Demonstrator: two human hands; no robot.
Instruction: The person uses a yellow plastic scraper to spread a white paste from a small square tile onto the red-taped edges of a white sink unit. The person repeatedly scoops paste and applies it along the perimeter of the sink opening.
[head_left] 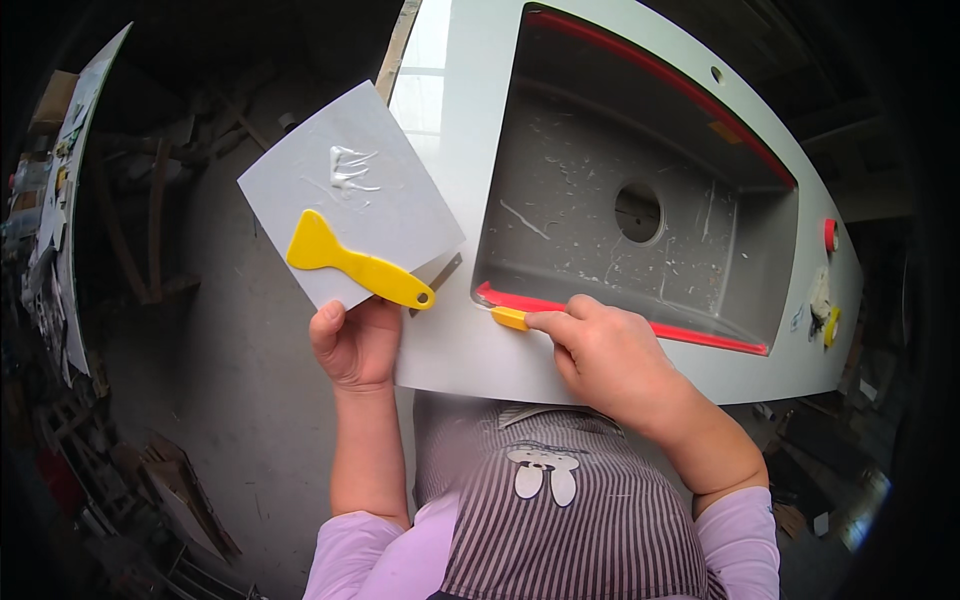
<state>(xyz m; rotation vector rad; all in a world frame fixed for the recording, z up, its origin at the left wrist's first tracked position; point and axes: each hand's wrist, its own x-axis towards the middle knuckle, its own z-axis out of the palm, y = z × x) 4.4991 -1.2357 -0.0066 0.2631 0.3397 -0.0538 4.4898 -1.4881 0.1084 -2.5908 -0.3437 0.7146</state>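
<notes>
Rm's mostly dim, w/ grey flr (240,380) running from approx 9 to 7 o'clock and dark areas at 11 and 2. Pale worktop (98,78) covered w/ misc. clutter at 9–10 o'clock, wooden frame (157,220) just inside it; brownish boards (185,495) stacked nr 8. Small bright bluish patch (868,512) at 4 o'clock, source unclear, w/ scraps nearby.

No words, numbers, labels or signs can be read anywhere, not on the things close to the person's fingers (553,324) and not farther away.
</notes>
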